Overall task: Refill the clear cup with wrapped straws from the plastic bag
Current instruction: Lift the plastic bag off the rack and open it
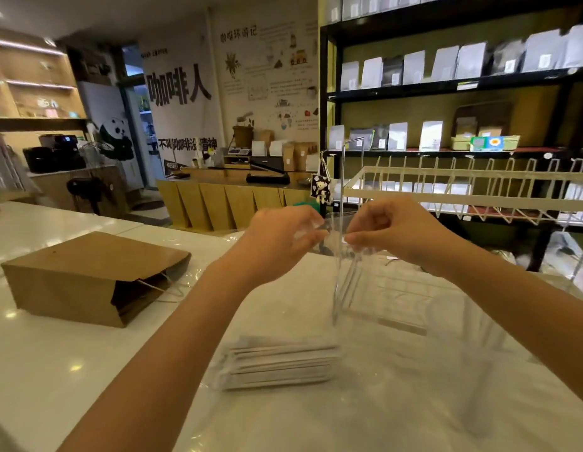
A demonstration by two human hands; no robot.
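A stack of white paper-wrapped straws (278, 363) lies flat on the white counter, inside a clear plastic bag (414, 386) that spreads across the lower right. My left hand (283, 236) and my right hand (391, 230) are raised above the counter, close together, each pinching a thin edge of clear plastic film that seems to be the bag's mouth. Between and just behind the fingertips stands a clear cup (336, 223), mostly hidden and hard to make out. The straws lie below and nearer to me than both hands.
A brown paper bag (88, 275) lies on its side at the left of the counter (55, 353). A clear acrylic stand (352, 190) rises behind the hands. A white wire rack (463, 190) and black shelves of pouches (447, 93) fill the right.
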